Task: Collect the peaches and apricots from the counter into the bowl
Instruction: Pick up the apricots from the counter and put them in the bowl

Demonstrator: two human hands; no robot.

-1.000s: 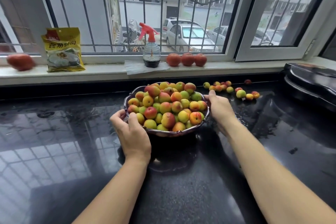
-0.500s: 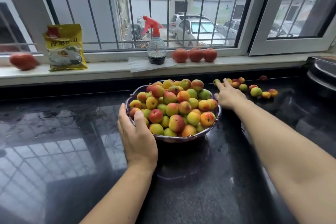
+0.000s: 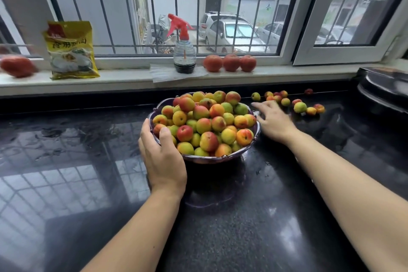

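Two hands were in my view over the dark glossy surface (image 3: 66, 183). Far left on the windowsill (image 3: 123, 80) lay a blurred red fruit (image 3: 17, 66), then a yellow packet (image 3: 70, 51) standing upright, a spray bottle (image 3: 184, 51) with a red trigger, and three red peaches (image 3: 230, 63) side by side. On the surface below, my left hand (image 3: 164, 161) had its grip on the bowl (image 3: 212, 159) at its near-left rim, thumb hooked over the edge and touching the fruit inside, fingers wrapped round the outer wall. The bowl was heaped with yellow, green and red apricots (image 3: 207, 121). Just beside its right rim, my right hand (image 3: 272, 125) lay palm down with fingers straight and spread, its grip holding nothing; the motion blur kept me from telling whether the fingertips touched the surface. The loose fruit (image 3: 300, 107) sat scattered just beyond those fingertips, toward the back right. A dark lidded appliance (image 3: 384, 88) filled the far right corner.
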